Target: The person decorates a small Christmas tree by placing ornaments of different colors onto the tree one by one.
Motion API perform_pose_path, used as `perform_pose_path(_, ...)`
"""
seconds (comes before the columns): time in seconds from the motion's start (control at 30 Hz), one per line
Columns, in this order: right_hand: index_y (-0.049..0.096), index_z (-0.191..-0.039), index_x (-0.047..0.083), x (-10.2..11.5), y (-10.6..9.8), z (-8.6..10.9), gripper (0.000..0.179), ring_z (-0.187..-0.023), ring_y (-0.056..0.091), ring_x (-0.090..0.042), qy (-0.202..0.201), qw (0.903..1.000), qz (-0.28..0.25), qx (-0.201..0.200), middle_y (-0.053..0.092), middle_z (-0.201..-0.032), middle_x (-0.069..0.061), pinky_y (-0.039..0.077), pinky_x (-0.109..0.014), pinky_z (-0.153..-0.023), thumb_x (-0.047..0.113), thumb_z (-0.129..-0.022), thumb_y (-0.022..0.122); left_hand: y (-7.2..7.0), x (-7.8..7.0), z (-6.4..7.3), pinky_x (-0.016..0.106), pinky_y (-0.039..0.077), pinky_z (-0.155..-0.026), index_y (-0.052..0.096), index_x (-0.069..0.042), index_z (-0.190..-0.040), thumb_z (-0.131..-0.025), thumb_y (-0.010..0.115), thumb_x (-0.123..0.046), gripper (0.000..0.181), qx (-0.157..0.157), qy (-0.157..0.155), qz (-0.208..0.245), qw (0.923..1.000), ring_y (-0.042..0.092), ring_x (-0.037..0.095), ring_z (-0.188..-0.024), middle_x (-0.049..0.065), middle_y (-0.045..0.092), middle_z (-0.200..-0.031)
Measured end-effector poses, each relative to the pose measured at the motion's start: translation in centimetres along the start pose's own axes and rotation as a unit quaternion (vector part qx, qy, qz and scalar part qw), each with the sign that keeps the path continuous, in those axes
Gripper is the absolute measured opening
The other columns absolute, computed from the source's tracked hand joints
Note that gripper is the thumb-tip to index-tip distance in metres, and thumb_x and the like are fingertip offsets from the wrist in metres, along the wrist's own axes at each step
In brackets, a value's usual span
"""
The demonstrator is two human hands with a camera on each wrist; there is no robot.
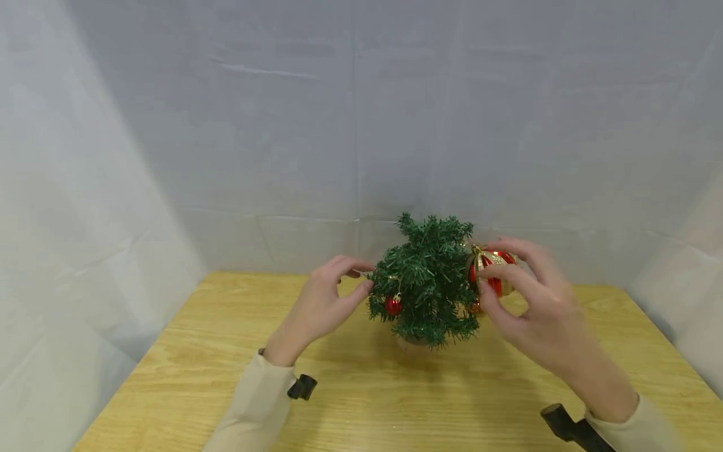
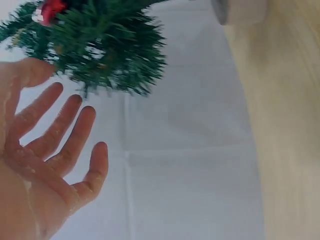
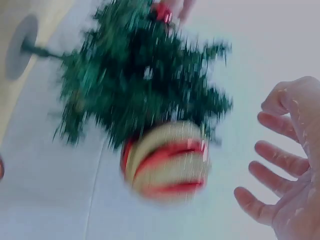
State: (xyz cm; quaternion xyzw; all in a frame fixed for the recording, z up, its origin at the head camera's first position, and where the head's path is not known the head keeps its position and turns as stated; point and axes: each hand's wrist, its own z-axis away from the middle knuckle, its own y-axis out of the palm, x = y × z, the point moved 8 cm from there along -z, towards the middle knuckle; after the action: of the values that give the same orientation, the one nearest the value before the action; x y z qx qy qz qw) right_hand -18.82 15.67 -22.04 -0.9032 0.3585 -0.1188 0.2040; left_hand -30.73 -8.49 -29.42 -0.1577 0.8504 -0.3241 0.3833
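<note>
A small green artificial Christmas tree (image 1: 426,276) stands upright on a round base (image 2: 245,12). From its right side hangs a large red-and-gold Christmas bauble (image 3: 170,165), close under the branches. A small red bauble (image 1: 393,306) dangles at the front left. Beside the large bauble is my right hand (image 1: 545,307); the right wrist view shows its loosely bent fingers apart from the ball, with nothing in them. My left hand (image 1: 324,304) reaches to the tree's left side, fingers spread and relaxed, thumb tip right at the outer needles.
The tree is on a light wooden table (image 1: 350,408). White sheeting (image 1: 282,125) hangs behind and at both sides. A small shiny orange ornament (image 1: 476,306) shows low on the tree's right. Black wrist mounts (image 1: 302,387) stick out from the sleeves.
</note>
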Motion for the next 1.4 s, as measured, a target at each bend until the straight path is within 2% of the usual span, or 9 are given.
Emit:
perform_pose_path(0.13, 0.074, -0.090, -0.003, -2.2, -2.5, 1.4, 0.052, -0.112, 0.060, -0.032, 0.026, 0.9991, 0.026, -0.021, 0.066, -0.119, -0.028, 0.037, -0.018, -0.067, 0.042, -0.104, 0.052, 0.6, 1.1, 0.0, 0.043, 0.052, -0.091, 0.066, -0.015, -0.133, -0.099, 0.067, -0.026, 0.036, 0.011, -0.005, -0.002, 0.9999, 0.065, 0.022, -0.114, 0.002, 0.068, -0.130)
perform_pose_path(0.3, 0.075, -0.092, -0.003, -5.9, -4.9, 3.6, 0.048, -0.102, 0.061, -0.010, 0.070, 0.9942, 0.073, -0.035, 0.068, -0.117, -0.027, 0.034, -0.016, -0.062, 0.040, -0.098, 0.055, 1.3, 2.0, 0.1, 0.041, 0.052, -0.091, 0.067, -0.016, -0.131, -0.099, 0.066, -0.027, 0.033, 0.022, -0.008, 0.005, 0.9997, 0.065, 0.022, -0.114, 0.002, 0.068, -0.129)
perform_pose_path(0.47, 0.074, -0.093, -0.003, -9.6, -6.2, 6.1, 0.035, -0.098, 0.060, -0.042, 0.106, 0.9874, 0.117, -0.015, 0.067, -0.115, -0.028, 0.036, -0.010, -0.077, 0.028, -0.095, 0.058, 1.7, 2.2, 0.2, 0.042, 0.052, -0.089, 0.070, -0.016, -0.127, -0.100, 0.066, -0.025, 0.029, 0.027, -0.002, 0.015, 0.9995, 0.067, 0.022, -0.111, 0.001, 0.070, -0.124)
perform_pose_path(0.57, 0.073, -0.094, -0.004, -11.5, -6.4, 7.5, 0.018, -0.102, 0.059, -0.047, 0.126, 0.9835, 0.129, 0.008, 0.065, -0.115, -0.028, 0.034, -0.012, -0.079, 0.011, -0.089, 0.065, 1.8, 2.2, 0.3, 0.042, 0.053, -0.089, 0.070, -0.017, -0.125, -0.100, 0.066, -0.025, 0.026, 0.028, -0.003, 0.019, 0.9994, 0.067, 0.022, -0.110, 0.000, 0.071, -0.121)
perform_pose_path(0.67, 0.073, -0.096, -0.003, -13.3, -6.2, 8.9, 0.015, -0.083, 0.059, -0.033, 0.150, 0.9787, 0.135, 0.038, 0.064, -0.116, -0.027, 0.033, -0.014, -0.063, 0.000, -0.082, 0.069, 1.8, 2.2, 0.3, 0.045, 0.054, -0.090, 0.071, -0.017, -0.122, -0.100, 0.066, -0.025, 0.024, 0.026, 0.000, 0.021, 0.9994, 0.068, 0.023, -0.109, 0.000, 0.071, -0.119)
perform_pose_path(0.87, 0.072, -0.100, 0.004, -17.0, -5.1, 11.9, 0.015, -0.078, 0.050, -0.020, 0.216, 0.9606, 0.133, 0.114, 0.062, -0.119, -0.021, 0.031, -0.019, -0.058, 0.001, -0.087, 0.069, 2.0, 2.5, 0.5, 0.051, 0.055, -0.093, 0.072, -0.014, -0.120, -0.099, 0.068, -0.022, 0.023, 0.025, 0.004, 0.026, 0.9993, 0.069, 0.023, -0.107, 0.003, 0.073, -0.117)
perform_pose_path(1.0, 0.071, -0.106, 0.007, -18.9, -4.3, 13.2, 0.016, -0.067, 0.044, -0.009, 0.219, 0.9514, 0.126, 0.175, 0.060, -0.120, -0.022, 0.034, -0.025, -0.055, 0.004, -0.090, 0.069, 2.0, 2.5, 0.6, 0.052, 0.055, -0.095, 0.072, -0.013, -0.118, -0.099, 0.068, -0.023, 0.022, 0.021, 0.010, 0.022, 0.9995, 0.070, 0.021, -0.106, 0.003, 0.073, -0.115)
perform_pose_path(1.27, 0.070, -0.110, 0.000, -22.2, -1.6, 15.5, 0.022, -0.094, 0.064, -0.049, 0.223, 0.9254, 0.114, 0.285, 0.062, -0.117, -0.029, 0.052, -0.061, -0.072, 0.006, -0.089, 0.074, 1.6, 1.2, 1.2, 0.040, 0.058, -0.092, 0.074, -0.013, -0.111, -0.096, 0.072, -0.020, 0.017, -0.001, 0.065, 0.008, 0.9978, 0.070, 0.018, -0.106, 0.001, 0.073, -0.112)
perform_pose_path(1.4, 0.069, -0.112, -0.003, -21.8, -1.1, 17.0, 0.024, -0.097, 0.064, -0.051, 0.254, 0.9099, 0.113, 0.308, 0.062, -0.117, -0.032, 0.053, -0.062, -0.076, 0.005, -0.090, 0.072, 1.5, 0.8, 1.0, 0.038, 0.058, -0.092, 0.074, -0.011, -0.107, -0.095, 0.074, -0.019, 0.015, -0.011, 0.117, 0.004, 0.9930, 0.070, 0.017, -0.104, 0.002, 0.073, -0.110)
